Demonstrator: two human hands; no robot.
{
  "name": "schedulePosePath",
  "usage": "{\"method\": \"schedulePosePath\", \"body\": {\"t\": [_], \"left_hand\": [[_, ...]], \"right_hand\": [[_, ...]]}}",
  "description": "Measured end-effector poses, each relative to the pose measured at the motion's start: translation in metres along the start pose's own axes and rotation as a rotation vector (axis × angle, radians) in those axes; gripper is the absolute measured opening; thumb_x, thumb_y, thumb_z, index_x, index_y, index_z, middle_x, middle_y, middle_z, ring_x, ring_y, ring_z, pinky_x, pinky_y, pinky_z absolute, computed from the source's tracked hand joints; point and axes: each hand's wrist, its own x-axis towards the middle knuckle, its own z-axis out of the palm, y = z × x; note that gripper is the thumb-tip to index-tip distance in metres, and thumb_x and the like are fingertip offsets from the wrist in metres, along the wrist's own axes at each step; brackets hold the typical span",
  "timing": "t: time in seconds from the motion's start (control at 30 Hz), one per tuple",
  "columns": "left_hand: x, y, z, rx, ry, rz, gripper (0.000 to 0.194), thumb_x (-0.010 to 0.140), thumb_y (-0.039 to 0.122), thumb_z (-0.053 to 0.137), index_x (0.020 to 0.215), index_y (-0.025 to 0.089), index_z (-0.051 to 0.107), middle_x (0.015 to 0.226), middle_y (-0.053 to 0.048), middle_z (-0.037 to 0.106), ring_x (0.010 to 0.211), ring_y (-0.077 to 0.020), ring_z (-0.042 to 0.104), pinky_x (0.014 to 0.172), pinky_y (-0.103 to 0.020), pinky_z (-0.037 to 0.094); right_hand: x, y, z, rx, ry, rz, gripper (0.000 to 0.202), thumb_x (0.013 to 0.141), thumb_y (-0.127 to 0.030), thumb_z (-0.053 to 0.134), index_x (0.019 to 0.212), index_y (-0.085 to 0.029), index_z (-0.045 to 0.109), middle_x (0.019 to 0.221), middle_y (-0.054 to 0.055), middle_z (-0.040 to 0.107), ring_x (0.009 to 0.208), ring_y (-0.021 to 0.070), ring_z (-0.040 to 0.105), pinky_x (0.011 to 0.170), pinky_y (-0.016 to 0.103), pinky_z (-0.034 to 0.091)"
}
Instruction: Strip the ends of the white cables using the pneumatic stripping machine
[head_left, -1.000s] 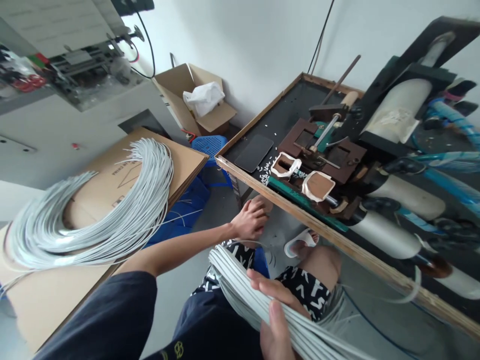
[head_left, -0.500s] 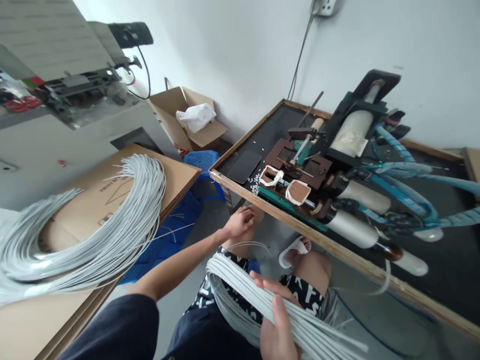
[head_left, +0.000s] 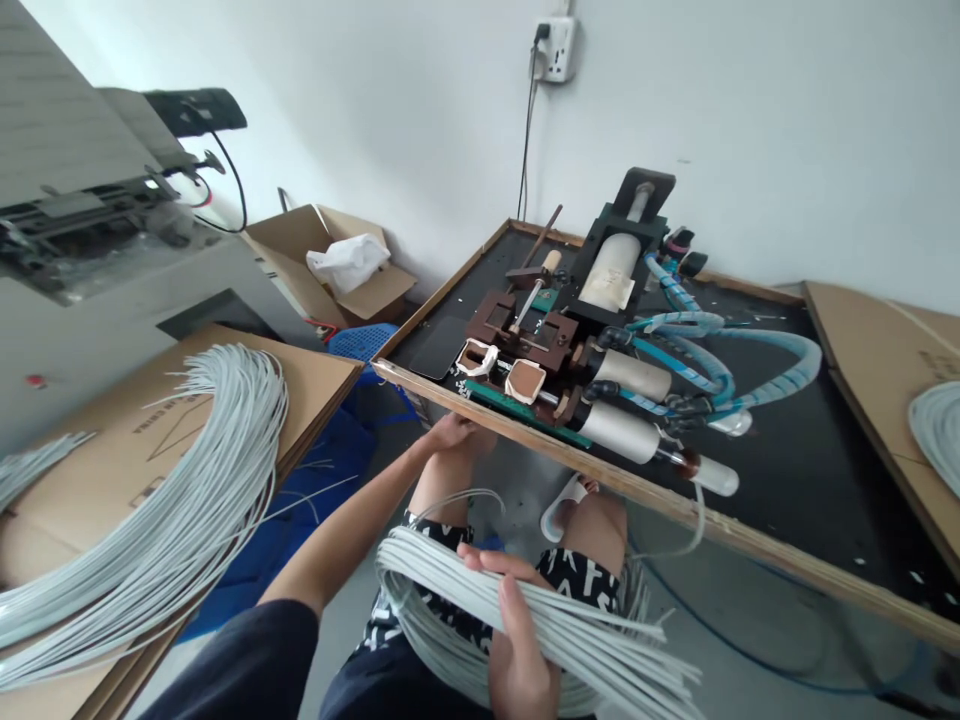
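Observation:
Over my lap lies a looped bundle of thin grey-white cables [head_left: 450,578], its cut ends pointing to the lower right. My right hand [head_left: 521,640] is wrapped round this bundle, thumb and fingers on top. My left hand [head_left: 452,430] is by my left knee, just under the table's front edge, which partly hides it; its fingers cannot be made out. On the table [head_left: 780,500] stands a clamping machine with metal cylinders [head_left: 619,432], blue-wrapped hoses and two taped pads [head_left: 525,381].
A large coil of grey-white cables [head_left: 225,450] lies on stacked cardboard at the left. Behind it stand a grey machine [head_left: 97,300], an open carton [head_left: 300,260] and a blue stool [head_left: 364,342]. More cable [head_left: 937,425] lies on cardboard at the right. A dark flat phone-like object [head_left: 439,348] is on the table.
The view has turned right, bringing cardboard and cable at the right into sight. My left hand has moved up towards the table edge. My right hand still holds the bundle.

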Motion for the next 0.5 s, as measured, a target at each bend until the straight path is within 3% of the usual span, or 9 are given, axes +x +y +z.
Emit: {"method": "schedulePosePath", "body": {"t": [0.07, 0.17, 0.27, 0.33, 0.37, 0.43, 0.5], "left_hand": [[-0.022, 0.0, 0.002, -0.004, 0.049, 0.022, 0.026, 0.098, 0.033, 0.06, 0.114, 0.014, 0.069, 0.119, -0.012, 0.071, 0.113, -0.0282, 0.067, 0.101, -0.049, 0.053], [-0.076, -0.001, -0.005, -0.018, 0.142, 0.084, 0.036, 0.09, 0.03, 0.061, 0.121, 0.015, 0.068, 0.134, -0.017, 0.064, 0.129, -0.0324, 0.059, 0.108, -0.047, 0.05], [-0.132, 0.009, -0.036, -0.066, 0.245, 0.124, 0.04, 0.096, 0.034, 0.048, 0.128, 0.015, 0.062, 0.127, -0.016, 0.068, 0.113, -0.0279, 0.069, 0.096, -0.044, 0.058], [-0.163, 0.03, -0.064, -0.127, 0.445, 0.17, 0.032, 0.098, 0.037, 0.052, 0.121, 0.017, 0.065, 0.119, -0.013, 0.071, 0.103, -0.0252, 0.07, 0.09, -0.039, 0.059], [-0.175, 0.044, -0.077, -0.119, 0.466, 0.211, 0.027, 0.099, 0.036, 0.054, 0.113, 0.018, 0.068, 0.114, -0.012, 0.072, 0.1, -0.0242, 0.07, 0.088, -0.037, 0.058], [-0.19, 0.075, -0.097, -0.105, 0.317, 0.349, 0.021, 0.101, 0.032, 0.054, 0.109, 0.02, 0.07, 0.108, -0.008, 0.073, 0.097, -0.0216, 0.07, 0.084, -0.031, 0.057], [-0.196, 0.1, -0.107, -0.096, 0.029, 0.534, 0.023, 0.1, 0.034, 0.059, 0.117, 0.022, 0.068, 0.108, -0.007, 0.074, 0.095, -0.0207, 0.07, 0.082, -0.029, 0.057]], "right_hand": [[0.004, 0.0, -0.001, 0.048, 0.013, 0.025, 0.024, 0.095, -0.046, 0.069, 0.099, -0.024, 0.079, 0.098, 0.003, 0.081, 0.105, 0.0264, 0.075, 0.096, 0.035, 0.058], [0.013, -0.003, 0.0, 0.051, 0.027, 0.057, 0.029, 0.091, -0.05, 0.072, 0.099, -0.024, 0.08, 0.099, 0.005, 0.081, 0.104, 0.0273, 0.076, 0.096, 0.037, 0.059], [0.021, -0.009, 0.005, 0.062, 0.008, 0.105, 0.034, 0.088, -0.055, 0.073, 0.102, -0.025, 0.079, 0.102, 0.006, 0.079, 0.097, 0.027, 0.077, 0.087, 0.037, 0.062], [0.023, -0.011, 0.011, 0.084, -0.045, 0.123, 0.034, 0.087, -0.056, 0.073, 0.102, -0.026, 0.077, 0.098, 0.003, 0.076, 0.092, 0.0264, 0.077, 0.085, 0.037, 0.062], [0.024, -0.011, 0.013, 0.079, -0.075, 0.116, 0.033, 0.088, -0.056, 0.072, 0.102, -0.026, 0.076, 0.094, 0.002, 0.074, 0.092, 0.0262, 0.077, 0.085, 0.037, 0.062], [0.025, -0.01, 0.017, 0.012, -0.108, 0.06, 0.03, 0.09, -0.054, 0.071, 0.101, -0.026, 0.074, 0.088, 0.0, 0.071, 0.09, 0.0237, 0.075, 0.086, 0.034, 0.059], [0.026, -0.006, 0.018, -0.074, -0.088, -0.017, 0.028, 0.091, -0.054, 0.07, 0.099, -0.027, 0.072, 0.086, 0.0, 0.07, 0.087, 0.0201, 0.071, 0.083, 0.029, 0.058]]}}
